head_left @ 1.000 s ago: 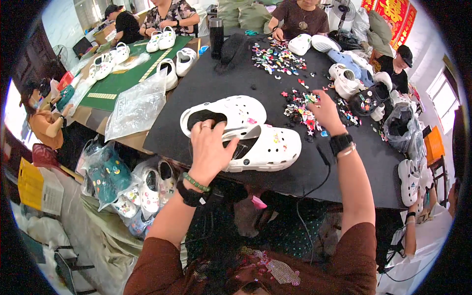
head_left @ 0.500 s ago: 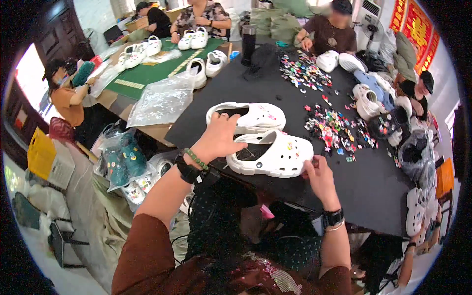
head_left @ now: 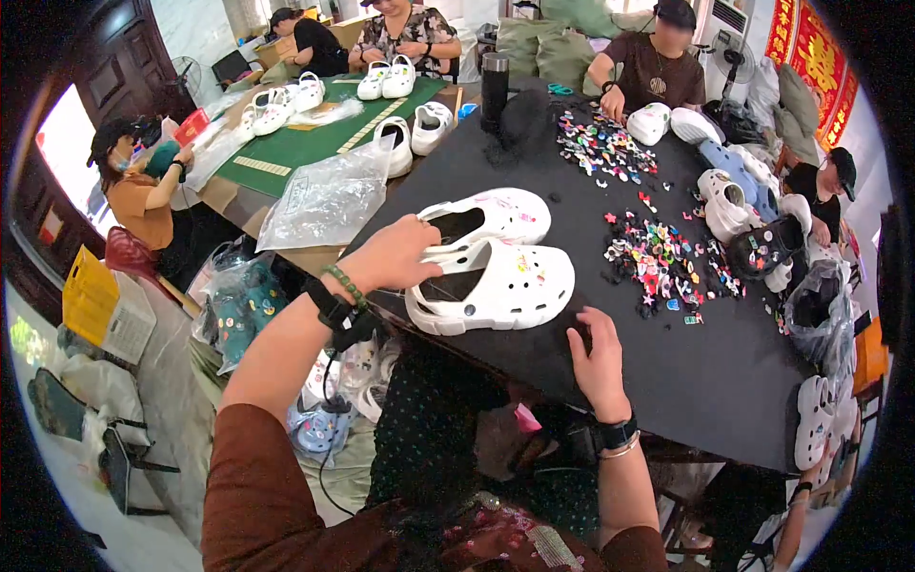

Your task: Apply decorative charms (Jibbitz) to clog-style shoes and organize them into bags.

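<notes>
Two white clogs lie side by side on the black table, toes to the right. The near clog (head_left: 534, 286) has a few small coloured charms on its toe and a dark rivet at its side. Behind it, partly covered, is the far clog (head_left: 510, 212) with pinkish charms. My left hand (head_left: 391, 254) grips the pair where their inner sides meet, fingers at the far clog and thumb at the near one. Off the near clog's toe, by the table's front edge, my right hand (head_left: 599, 360) is empty with its fingers apart.
Piles of small colourful charms (head_left: 662, 262) lie right of the clogs. More shoes line the right edge, including a black clog (head_left: 762, 243). A clear plastic bag (head_left: 329, 195) lies to the left. A dark tumbler (head_left: 495, 92) stands further back. Co-workers sit around the tables.
The pair of clogs has shifted left with my left hand. My right hand has let go of the near clog's toe and now sits apart from it, fingers opened.
</notes>
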{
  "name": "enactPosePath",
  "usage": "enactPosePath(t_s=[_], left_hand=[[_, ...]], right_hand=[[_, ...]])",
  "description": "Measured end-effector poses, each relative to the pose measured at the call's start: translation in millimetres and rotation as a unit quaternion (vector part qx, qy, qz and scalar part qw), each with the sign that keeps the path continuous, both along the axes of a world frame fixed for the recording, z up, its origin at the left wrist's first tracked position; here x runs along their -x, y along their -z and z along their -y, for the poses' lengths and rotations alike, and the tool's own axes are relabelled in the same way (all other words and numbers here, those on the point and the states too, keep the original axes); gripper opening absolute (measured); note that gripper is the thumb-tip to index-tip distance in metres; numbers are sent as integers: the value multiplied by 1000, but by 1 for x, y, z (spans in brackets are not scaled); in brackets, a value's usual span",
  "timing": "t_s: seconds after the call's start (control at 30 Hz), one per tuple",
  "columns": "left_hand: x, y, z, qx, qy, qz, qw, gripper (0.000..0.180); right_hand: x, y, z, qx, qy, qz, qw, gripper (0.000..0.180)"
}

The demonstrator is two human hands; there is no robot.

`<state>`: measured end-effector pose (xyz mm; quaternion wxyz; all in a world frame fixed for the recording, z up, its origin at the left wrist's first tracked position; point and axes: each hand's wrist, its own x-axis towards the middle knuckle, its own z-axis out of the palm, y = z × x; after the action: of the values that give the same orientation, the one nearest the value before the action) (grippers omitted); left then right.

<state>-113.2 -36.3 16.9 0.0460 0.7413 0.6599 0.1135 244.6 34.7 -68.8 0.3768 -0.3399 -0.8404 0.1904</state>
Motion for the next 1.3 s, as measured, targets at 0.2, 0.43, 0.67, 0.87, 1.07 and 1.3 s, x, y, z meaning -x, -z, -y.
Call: enactPosePath(t_s=[0.2, 0.43, 0.67, 0.87, 1.07, 1.3], left_hand=[[-5, 5, 2, -61, 13, 21, 998, 23], [15, -16, 2, -147, -108, 103, 978, 18], [126, -49, -87, -216, -250, 87, 940, 27], [219, -48, -219, -295, -374, -9, 879, 35], [281, -5, -301, -325, -487, -4, 811, 51], [282, 53, -307, -245, -254, 23, 935, 53]], right_hand=[[-1, 3, 11, -58, 11, 38, 998, 19], [3, 0, 13, -63, 5, 70, 996, 18], [1, -6, 14, -28, 10, 98, 995, 22], [6, -22, 17, 25, 36, 117, 992, 24], [6, -28, 10, 56, 9, 138, 989, 19], [13, -32, 8, 57, 18, 145, 988, 24]])
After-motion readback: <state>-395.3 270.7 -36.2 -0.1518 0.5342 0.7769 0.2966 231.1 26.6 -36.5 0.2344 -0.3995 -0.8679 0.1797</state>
